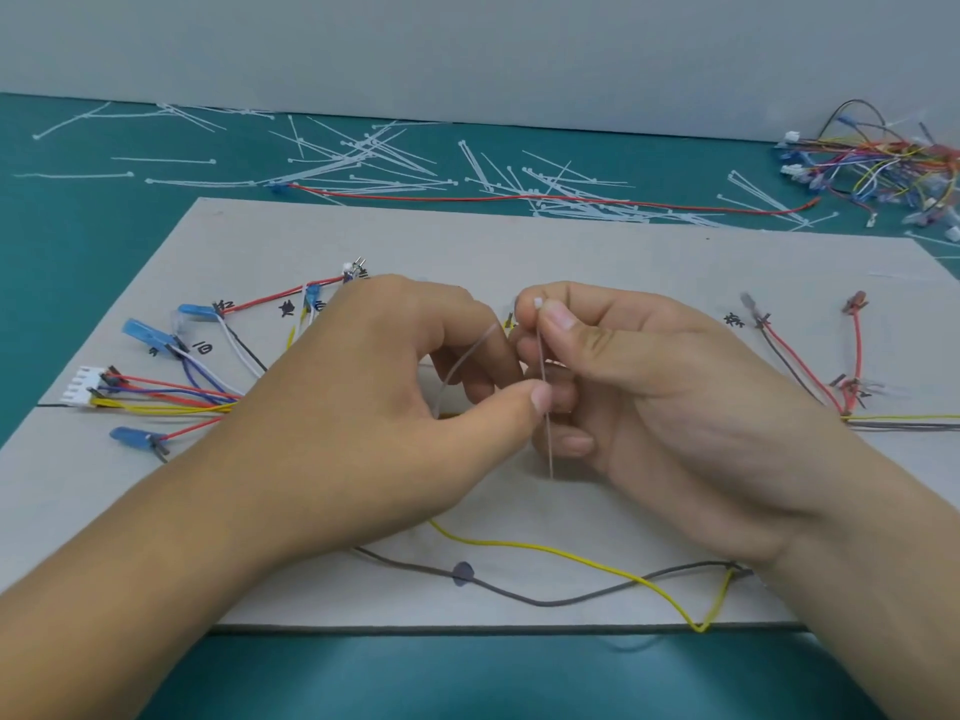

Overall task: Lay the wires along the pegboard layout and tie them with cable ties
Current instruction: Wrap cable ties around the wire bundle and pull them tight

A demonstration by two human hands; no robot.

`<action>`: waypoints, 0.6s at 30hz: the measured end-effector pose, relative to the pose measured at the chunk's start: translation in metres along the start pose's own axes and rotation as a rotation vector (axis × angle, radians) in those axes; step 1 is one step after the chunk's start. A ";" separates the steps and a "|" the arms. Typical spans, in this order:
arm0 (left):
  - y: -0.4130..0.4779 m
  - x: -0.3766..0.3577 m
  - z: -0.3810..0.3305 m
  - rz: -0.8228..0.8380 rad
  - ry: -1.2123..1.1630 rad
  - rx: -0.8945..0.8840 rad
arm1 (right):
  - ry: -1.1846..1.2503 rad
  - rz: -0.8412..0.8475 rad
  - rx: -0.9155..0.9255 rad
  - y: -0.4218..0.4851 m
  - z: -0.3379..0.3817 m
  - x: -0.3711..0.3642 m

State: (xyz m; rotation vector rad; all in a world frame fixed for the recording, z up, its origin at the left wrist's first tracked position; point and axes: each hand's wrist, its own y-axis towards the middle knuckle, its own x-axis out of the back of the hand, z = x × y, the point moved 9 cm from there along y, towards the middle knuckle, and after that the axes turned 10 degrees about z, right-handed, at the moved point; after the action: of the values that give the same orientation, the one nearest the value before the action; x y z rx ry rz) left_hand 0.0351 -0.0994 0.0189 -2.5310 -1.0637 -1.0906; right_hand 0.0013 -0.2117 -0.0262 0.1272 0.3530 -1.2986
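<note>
Risks, L to R: the wire fan [171,405] left of the L fingers lies loose on the board [571,241], so a hard pull on the tie could drag wires off the marked layout. The cable tie [542,363] loop looks wide & slack by the L knuckles. If it cinches w/o catching every wire, the bundle comes out partial. The wires under the fingers are hidden, so can't tell how many sit inside. The thin tail may slip from the pinch. Yellow wire [571,553] & grey wire [545,600], on the near side of both wrists, look unrouted and could snag on a wrist.

Pose: left hand [389,397] is palm-down, low over the board, fingers curled, thumb tip pressing the tie strap mid-length. Right hand [665,387] is on its side, thumb + index pinching the tie head at top, other fingers curled behind the strap. The tail end hangs free below the R thumb. Red/grey wires [792,358] fan out right of the R knuckles. Spare ties [363,163] lie well beyond the fingertips.
</note>
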 end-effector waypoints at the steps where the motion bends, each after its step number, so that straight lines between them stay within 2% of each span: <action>1: 0.000 -0.001 0.000 0.006 0.000 -0.002 | -0.001 -0.006 0.000 0.000 0.000 0.000; 10: 0.001 -0.007 0.002 -0.006 -0.025 0.000 | 0.024 -0.109 0.012 -0.002 0.000 0.009; 15: 0.004 -0.012 0.001 0.065 -0.240 -0.022 | 0.050 -0.091 0.011 -0.003 0.000 0.005; 18: 0.005 -0.013 0.004 0.075 -0.276 -0.008 | 0.056 -0.074 0.009 -0.002 -0.001 0.002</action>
State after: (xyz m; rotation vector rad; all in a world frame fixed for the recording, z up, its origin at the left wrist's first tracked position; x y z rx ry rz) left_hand 0.0343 -0.1090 0.0077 -2.7609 -1.0165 -0.7423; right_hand -0.0009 -0.2136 -0.0276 0.1595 0.4032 -1.3714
